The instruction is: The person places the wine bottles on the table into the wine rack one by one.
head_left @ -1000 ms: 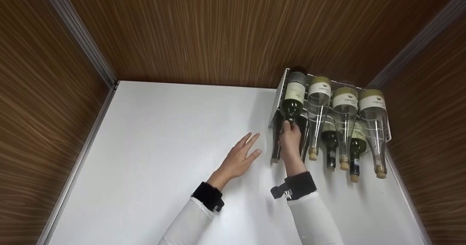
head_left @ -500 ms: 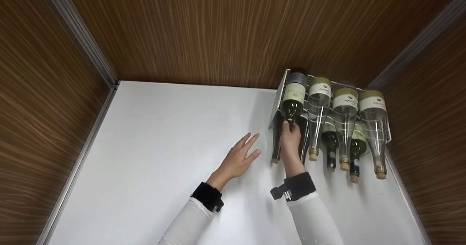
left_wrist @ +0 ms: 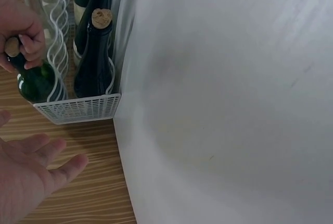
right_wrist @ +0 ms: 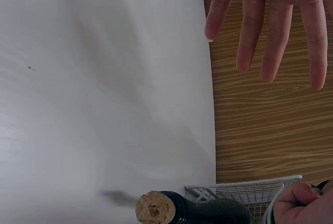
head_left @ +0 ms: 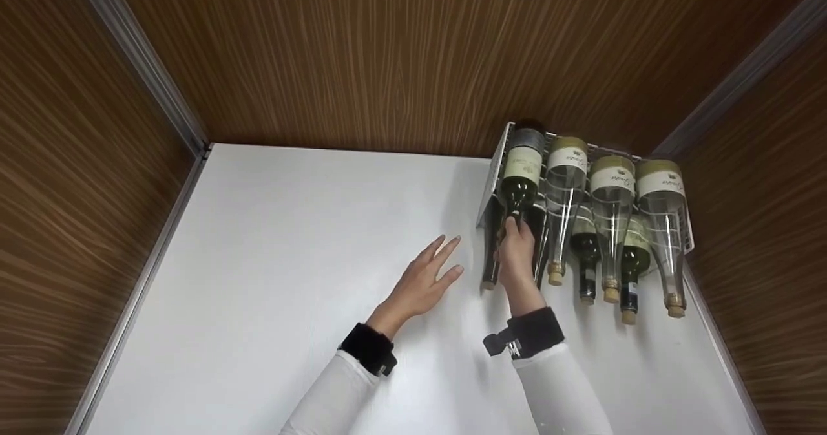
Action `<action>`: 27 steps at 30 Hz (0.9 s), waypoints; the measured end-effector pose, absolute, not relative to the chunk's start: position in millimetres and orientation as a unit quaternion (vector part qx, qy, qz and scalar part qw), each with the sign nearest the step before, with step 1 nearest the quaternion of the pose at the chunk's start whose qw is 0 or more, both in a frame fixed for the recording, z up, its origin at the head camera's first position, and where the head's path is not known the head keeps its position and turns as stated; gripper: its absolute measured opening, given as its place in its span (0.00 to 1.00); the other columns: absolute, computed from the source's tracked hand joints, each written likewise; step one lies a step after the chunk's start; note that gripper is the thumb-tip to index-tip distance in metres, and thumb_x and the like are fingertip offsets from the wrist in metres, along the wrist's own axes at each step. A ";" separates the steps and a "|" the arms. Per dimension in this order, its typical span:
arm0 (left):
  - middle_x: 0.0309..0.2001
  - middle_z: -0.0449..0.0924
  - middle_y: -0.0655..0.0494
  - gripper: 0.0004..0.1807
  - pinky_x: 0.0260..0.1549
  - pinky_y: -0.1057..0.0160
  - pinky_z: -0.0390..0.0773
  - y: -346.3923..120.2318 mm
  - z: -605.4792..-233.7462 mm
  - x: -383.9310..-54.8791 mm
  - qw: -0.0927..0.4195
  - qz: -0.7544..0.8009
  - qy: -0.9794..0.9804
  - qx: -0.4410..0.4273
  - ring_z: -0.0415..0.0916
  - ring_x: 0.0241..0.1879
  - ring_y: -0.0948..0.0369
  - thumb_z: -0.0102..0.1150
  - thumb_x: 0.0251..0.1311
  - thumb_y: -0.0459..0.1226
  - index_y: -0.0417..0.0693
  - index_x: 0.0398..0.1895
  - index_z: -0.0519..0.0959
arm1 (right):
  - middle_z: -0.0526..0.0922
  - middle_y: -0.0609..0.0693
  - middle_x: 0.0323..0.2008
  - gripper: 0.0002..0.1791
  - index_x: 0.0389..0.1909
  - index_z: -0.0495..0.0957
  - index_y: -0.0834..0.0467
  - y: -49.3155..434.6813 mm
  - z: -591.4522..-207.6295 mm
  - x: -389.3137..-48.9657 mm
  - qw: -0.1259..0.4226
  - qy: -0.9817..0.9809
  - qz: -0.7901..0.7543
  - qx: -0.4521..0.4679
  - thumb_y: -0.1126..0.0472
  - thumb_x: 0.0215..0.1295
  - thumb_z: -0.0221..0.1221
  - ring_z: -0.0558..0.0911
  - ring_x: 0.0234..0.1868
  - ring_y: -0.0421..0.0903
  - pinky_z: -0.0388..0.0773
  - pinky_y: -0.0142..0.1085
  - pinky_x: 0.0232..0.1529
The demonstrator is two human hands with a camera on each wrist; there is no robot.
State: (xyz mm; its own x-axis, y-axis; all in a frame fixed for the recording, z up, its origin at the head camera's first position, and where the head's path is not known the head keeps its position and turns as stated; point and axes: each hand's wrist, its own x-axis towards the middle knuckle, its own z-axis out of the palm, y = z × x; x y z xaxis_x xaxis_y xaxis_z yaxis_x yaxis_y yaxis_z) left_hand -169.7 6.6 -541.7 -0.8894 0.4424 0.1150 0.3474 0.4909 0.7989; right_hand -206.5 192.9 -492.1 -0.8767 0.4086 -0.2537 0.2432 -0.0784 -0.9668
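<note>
My right hand [head_left: 515,251] grips the neck of a green wine bottle [head_left: 519,192] with a pale label. This bottle lies on the upper level at the left end of a white wire rack [head_left: 494,176], its neck towards me. In the left wrist view, the bottle's cork [left_wrist: 12,47] sticks out of the fist. My left hand [head_left: 421,285] hovers left of the rack with fingers spread, holding nothing. A dark corked bottle [left_wrist: 94,57] lies low beside the rack's end wall. In the right wrist view, its cork [right_wrist: 155,208] is near the bottom edge.
Several clear bottles [head_left: 614,228] with white labels lie along the rack's upper level. Green bottles [head_left: 585,247] lie below them, necks jutting forward. A white tabletop [head_left: 310,241] spreads to the left. Wood-grain panels [head_left: 387,60] enclose the back and sides.
The gripped bottle's label has turned slightly one way and then partly back. My right wrist has shifted a little; the left hand has stayed in place.
</note>
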 end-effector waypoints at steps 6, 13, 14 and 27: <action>0.76 0.48 0.44 0.33 0.65 0.37 0.54 5.2 -540.1 -170.4 0.060 0.448 0.863 0.226 0.50 0.73 0.45 0.36 0.74 0.59 0.64 0.78 0.53 | 0.72 0.56 0.53 0.26 0.70 0.62 0.60 194.8 -488.9 -204.6 0.027 -0.717 0.655 -0.236 0.50 0.79 0.42 0.72 0.41 0.45 0.72 0.37 0.39; 0.76 0.48 0.45 0.33 0.65 0.37 0.54 2.1 -539.0 -173.3 0.055 0.442 0.867 0.224 0.49 0.73 0.45 0.35 0.74 0.60 0.64 0.78 0.53 | 0.53 0.64 0.73 0.37 0.78 0.42 0.61 199.0 -481.1 -198.4 0.021 -0.760 0.619 -0.198 0.51 0.78 0.45 0.60 0.70 0.59 0.60 0.49 0.68; 0.76 0.48 0.44 0.33 0.65 0.37 0.54 1.0 -538.9 -173.8 0.052 0.441 0.867 0.225 0.50 0.73 0.44 0.36 0.74 0.60 0.64 0.78 0.53 | 0.50 0.64 0.74 0.38 0.78 0.41 0.61 199.7 -479.7 -197.2 0.025 -0.770 0.608 -0.194 0.51 0.77 0.45 0.56 0.72 0.59 0.57 0.50 0.70; 0.76 0.47 0.42 0.35 0.65 0.38 0.55 -32.0 -535.7 -187.7 0.020 0.401 0.892 0.209 0.50 0.72 0.41 0.33 0.72 0.63 0.63 0.78 0.54 | 0.51 0.59 0.74 0.33 0.77 0.52 0.54 227.1 -456.0 -172.2 0.050 -0.891 0.444 -0.087 0.49 0.77 0.46 0.51 0.72 0.60 0.51 0.58 0.68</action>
